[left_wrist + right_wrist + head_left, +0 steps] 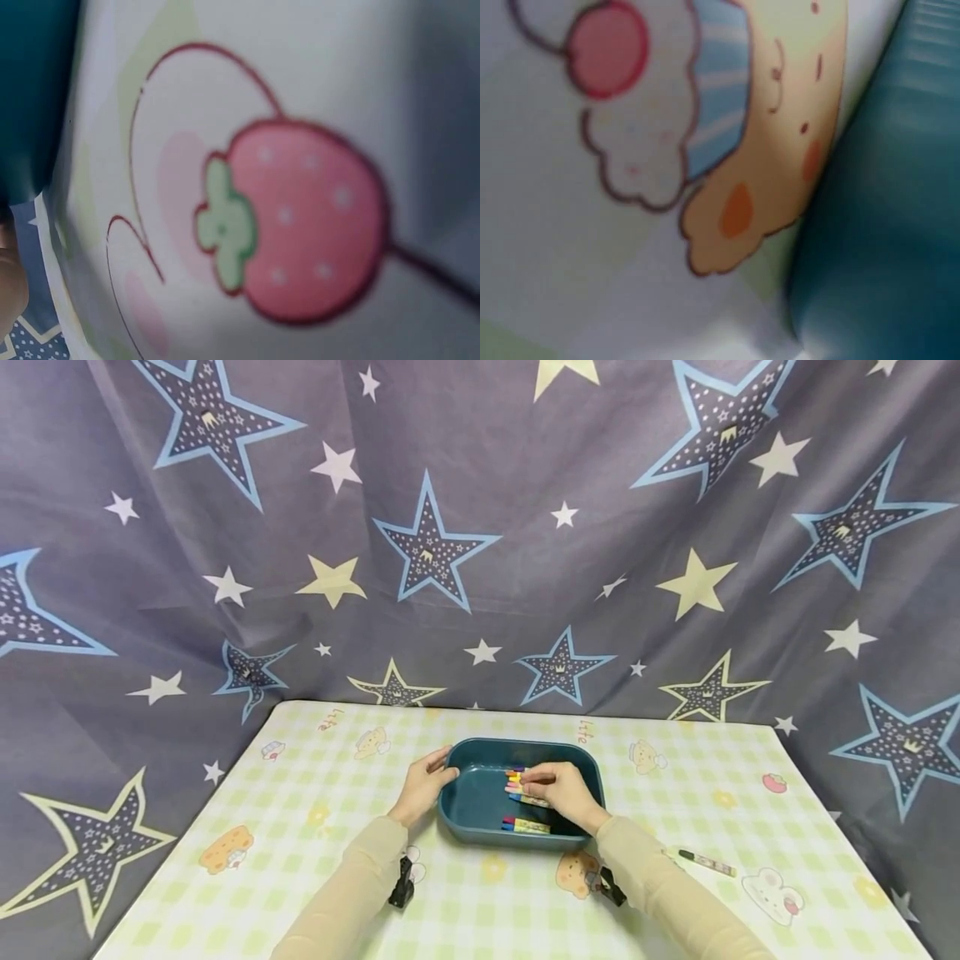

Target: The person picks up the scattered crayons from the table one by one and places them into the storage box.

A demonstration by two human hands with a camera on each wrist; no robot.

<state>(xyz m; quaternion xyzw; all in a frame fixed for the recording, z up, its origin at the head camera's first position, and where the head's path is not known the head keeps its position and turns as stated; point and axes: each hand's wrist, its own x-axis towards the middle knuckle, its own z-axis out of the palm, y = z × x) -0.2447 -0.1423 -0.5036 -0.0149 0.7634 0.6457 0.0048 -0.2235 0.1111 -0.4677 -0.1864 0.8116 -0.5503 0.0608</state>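
Note:
A dark teal plastic tray (471,814) with raised sides sits on the table. My left hand (422,787) grips its left rim, thumb over the edge and fingers outside. In the left wrist view only a bit of that hand (11,289) shows, below the tray's wall. My right hand (558,789) reaches into the tray's right half, its thumb and fingers pinching a crayon, mostly hidden by the hand. Several crayons (528,799) in bright colours lie side by side under and around it. Nearer the tray's front wall lie further crayons (527,827), with red and blue tips.
On the table to the right, beyond my right sleeve, lies a dark-tipped crayon (707,862). The tablecloth (300,827) is green checked with cartoon prints. Behind the table hangs a grey curtain (480,527) with stars. A black strap (402,885) is on my left wrist.

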